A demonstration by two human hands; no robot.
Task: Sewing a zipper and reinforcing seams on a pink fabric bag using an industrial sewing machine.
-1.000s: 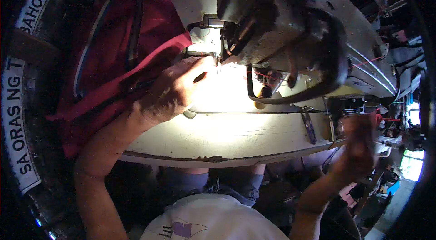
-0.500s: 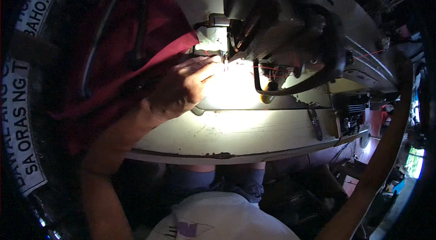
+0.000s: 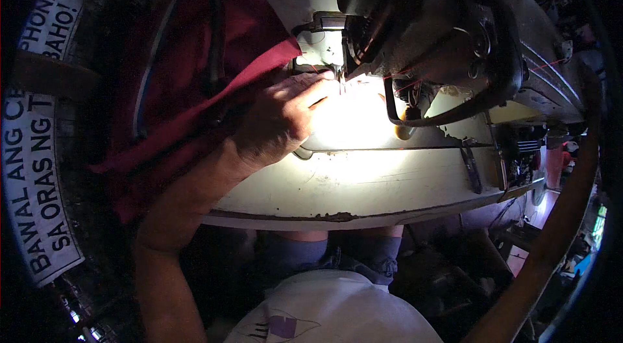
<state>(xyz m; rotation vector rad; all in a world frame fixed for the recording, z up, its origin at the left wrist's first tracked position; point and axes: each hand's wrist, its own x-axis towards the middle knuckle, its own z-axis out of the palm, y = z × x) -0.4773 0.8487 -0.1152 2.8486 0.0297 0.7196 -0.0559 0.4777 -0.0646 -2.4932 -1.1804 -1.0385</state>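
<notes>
Where the person sits: a pale sewing table (image 3: 389, 181) stretches across the view, its front edge chipped and a strong glare whitening its middle.
Sewing machine (image 3: 415, 25): dark and bulky, standing over the table right of the middle, its needle area lit brightly.
Red cloth (image 3: 253, 25): spread at the left of the machine, its right-hand corner close to the needle area, its lower part passing behind the left wrist.
White shirt (image 3: 344, 310): worn by the person, with a purple patch on the front, at the lower edge.
White signs (image 3: 48, 187): two, with dark lettering, at the far left.
Black frame (image 3: 514, 77): a curved loop at the front of the machine.
Dark strap (image 3: 216, 38): arching over the cloth (a paler strip runs down its left side).
Left hand (image 3: 285, 109): back upward, fingers bunched together, tips just beside the needle; I cannot tell what they pinch, if anything.
Right hand (image 3: 589, 86): reached out to the machine's far right end, too dim to tell its grip.
Slim dark tool (image 3: 472, 171): lying on the table's right part.
Yellow rounded piece (image 3: 403, 130): below the machine head.
Red thread (image 3: 553, 64): a thin line at the machine's right.
</notes>
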